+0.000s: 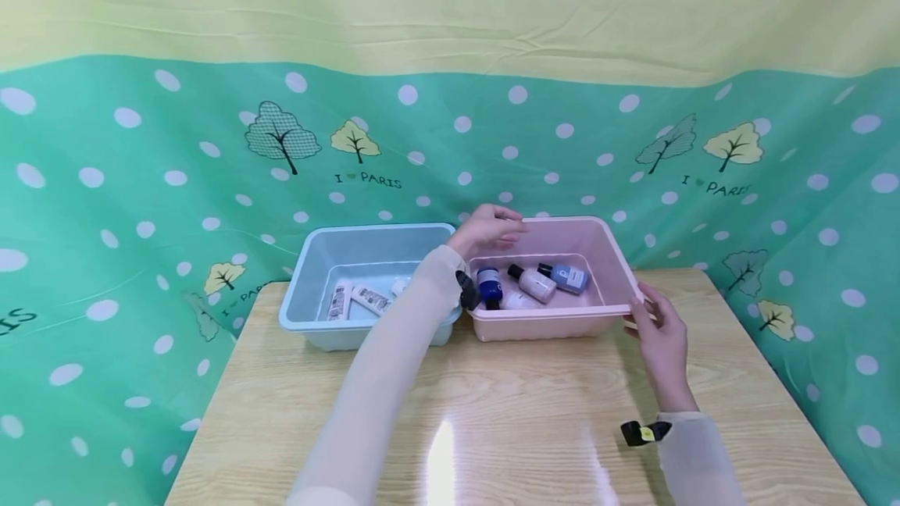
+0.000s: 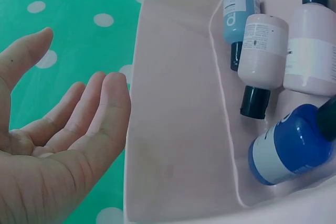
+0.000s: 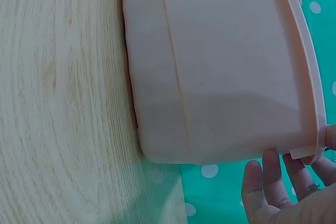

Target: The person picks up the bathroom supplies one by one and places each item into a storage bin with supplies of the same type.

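Note:
A pink plastic bin (image 1: 544, 326) stands on the table, holding several small capped bottles: a dark blue bottle (image 1: 489, 284), a pale pink bottle (image 1: 537, 286) and a light blue bottle (image 1: 570, 279) among them. My left hand (image 1: 490, 229) reaches across to the bin's back left corner. In the left wrist view its fingers (image 2: 107, 103) are spread, palm up, just outside the bin wall, and hold nothing. At the front right corner my right hand (image 1: 664, 334) pinches the bin's rim, thumb above and fingers (image 3: 273, 174) beneath, as the right wrist view shows.
Left of the pink bin stands a light blue bin (image 1: 323, 334) with white labelled packs (image 1: 370, 300) inside, partly hidden by my left forearm. Both bins sit toward the back of the wooden table (image 1: 534, 404). A green dotted cloth (image 1: 450, 139) hangs right behind.

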`<state>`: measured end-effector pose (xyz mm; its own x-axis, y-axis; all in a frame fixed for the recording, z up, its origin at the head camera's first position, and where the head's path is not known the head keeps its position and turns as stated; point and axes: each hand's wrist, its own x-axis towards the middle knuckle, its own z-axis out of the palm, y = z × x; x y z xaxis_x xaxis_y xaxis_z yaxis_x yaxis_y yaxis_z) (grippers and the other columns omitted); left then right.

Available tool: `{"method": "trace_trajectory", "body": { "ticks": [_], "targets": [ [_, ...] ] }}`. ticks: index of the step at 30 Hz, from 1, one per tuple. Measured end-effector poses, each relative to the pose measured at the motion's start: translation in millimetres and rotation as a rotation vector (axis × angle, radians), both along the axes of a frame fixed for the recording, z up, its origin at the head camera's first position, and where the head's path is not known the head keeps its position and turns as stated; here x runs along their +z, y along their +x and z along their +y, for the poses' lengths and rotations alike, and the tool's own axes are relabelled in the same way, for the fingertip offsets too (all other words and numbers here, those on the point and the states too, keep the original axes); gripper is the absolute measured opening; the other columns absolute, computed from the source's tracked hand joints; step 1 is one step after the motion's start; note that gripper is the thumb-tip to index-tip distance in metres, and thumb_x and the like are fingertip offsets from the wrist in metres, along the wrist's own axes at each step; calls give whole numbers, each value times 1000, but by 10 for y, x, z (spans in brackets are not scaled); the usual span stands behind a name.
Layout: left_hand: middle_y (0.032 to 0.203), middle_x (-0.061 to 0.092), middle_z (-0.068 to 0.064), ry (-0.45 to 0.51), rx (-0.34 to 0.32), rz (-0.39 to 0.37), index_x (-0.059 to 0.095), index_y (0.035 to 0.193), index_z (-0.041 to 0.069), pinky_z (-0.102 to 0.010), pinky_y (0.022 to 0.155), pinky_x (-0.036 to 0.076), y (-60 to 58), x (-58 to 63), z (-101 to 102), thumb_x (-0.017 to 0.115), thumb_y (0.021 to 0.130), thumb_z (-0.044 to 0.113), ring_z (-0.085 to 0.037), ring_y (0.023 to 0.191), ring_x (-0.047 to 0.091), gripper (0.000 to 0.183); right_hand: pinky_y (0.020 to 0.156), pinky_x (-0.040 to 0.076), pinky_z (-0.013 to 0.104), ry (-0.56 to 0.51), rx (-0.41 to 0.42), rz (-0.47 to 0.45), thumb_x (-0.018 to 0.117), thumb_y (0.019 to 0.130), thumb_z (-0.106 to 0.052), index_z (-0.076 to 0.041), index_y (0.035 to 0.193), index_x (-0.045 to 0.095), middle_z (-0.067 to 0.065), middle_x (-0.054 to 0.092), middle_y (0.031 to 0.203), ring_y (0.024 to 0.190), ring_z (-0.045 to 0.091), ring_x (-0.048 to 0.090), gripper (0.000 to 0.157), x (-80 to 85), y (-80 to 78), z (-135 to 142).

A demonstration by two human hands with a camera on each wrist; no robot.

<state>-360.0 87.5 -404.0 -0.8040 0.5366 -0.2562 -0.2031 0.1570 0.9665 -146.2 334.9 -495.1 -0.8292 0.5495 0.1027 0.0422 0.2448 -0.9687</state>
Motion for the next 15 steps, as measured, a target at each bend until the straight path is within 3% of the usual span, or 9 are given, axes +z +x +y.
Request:
{"method": "trace_trajectory", "body": {
  "ticks": [8, 15],
  "targets": [
    [103, 63, -8, 15, 8, 19, 56, 121, -1, -37, 82, 52, 54, 44, -56, 76, 77, 16, -22, 86, 65, 51, 69, 53, 20, 17, -2, -23, 53, 93, -33, -18, 134, 49, 13, 54, 121, 94, 21, 59, 44, 39, -31, 7],
    [102, 63, -9, 13, -28, 46, 58, 118, 1, -40, 84, 51, 227, 160, -134, 75, 78, 15, -23, 87, 64, 46, 69, 47, 18, 195, -119, -60, 53, 93, -31, -15, 126, 57, 5, 51, 120, 94, 16, 50, 37, 103, -25, -26]
  ]
}}
